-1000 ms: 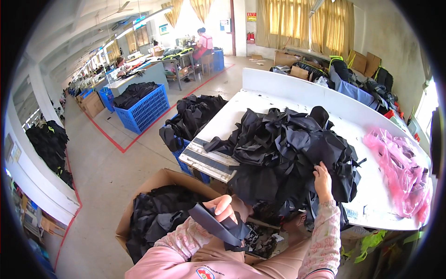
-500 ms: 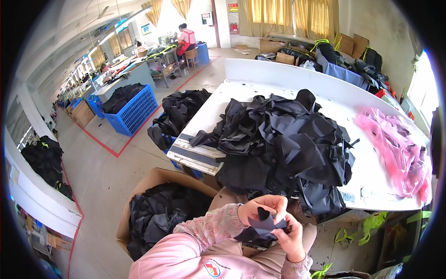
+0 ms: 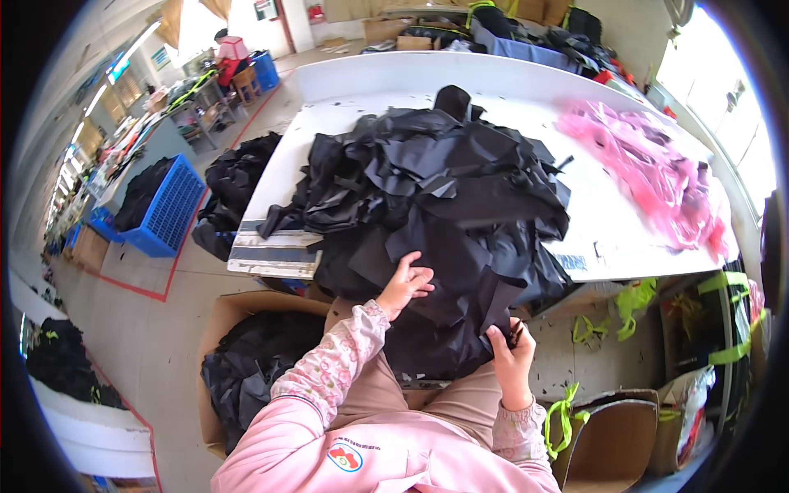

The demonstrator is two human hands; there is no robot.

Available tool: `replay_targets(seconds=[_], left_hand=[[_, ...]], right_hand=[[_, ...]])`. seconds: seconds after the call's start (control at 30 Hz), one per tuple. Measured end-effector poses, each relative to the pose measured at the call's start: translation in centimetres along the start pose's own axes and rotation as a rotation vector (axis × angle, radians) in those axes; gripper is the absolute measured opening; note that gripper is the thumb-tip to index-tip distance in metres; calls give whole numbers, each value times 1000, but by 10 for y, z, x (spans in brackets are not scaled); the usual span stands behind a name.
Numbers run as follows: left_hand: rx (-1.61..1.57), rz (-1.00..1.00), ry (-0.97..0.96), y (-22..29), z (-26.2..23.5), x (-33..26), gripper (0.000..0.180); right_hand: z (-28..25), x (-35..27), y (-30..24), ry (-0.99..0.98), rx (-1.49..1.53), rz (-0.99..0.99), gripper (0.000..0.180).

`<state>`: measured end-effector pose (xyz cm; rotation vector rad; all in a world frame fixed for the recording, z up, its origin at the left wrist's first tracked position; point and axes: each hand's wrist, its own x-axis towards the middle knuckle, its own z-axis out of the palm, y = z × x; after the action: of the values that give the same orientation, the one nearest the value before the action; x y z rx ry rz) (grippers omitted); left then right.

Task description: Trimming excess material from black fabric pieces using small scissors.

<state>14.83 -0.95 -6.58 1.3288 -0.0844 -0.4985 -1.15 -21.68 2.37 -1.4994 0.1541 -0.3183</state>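
Note:
Black fabric pieces (image 3: 460, 185) lie in a big loose heap on the white table, and some hang over its near edge toward my lap. My left hand (image 3: 405, 285) rests at the front of the heap, fingers apart and slightly bent, with nothing gripped in it. Lower and to the right, my right hand (image 3: 513, 359) pinches the edge of a black fabric piece (image 3: 496, 308) between thumb and fingers. That piece hangs in front of my knees, and its outline merges with the other dark cloth.
A cardboard box (image 3: 215, 329) full of black cloth stands left of my legs. An open carton (image 3: 612, 440) is at lower right. Pink plastic bags (image 3: 649, 177) lie on the table's right side. A blue crate (image 3: 168, 209) stands on the floor at left; a person (image 3: 232, 57) sits far off.
My hands were together over my lap on a small folded black piece. Now they are apart, the left at the heap and the right on a cloth edge. The view has tilted down.

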Motion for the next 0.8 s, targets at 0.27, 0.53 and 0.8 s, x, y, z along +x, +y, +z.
replay_targets(seconds=[0.27, 0.53, 0.8], left_hand=[[1094, 287, 170, 0, 14, 16, 63], [878, 680, 268, 16, 29, 13, 9], [752, 1277, 538, 206, 42, 62, 14]], right_hand=[[-35, -15, 12, -27, -68, -39, 6], [-51, -16, 16, -10, -107, -72, 12], [-57, -26, 25, -47, -190, -45, 16]])
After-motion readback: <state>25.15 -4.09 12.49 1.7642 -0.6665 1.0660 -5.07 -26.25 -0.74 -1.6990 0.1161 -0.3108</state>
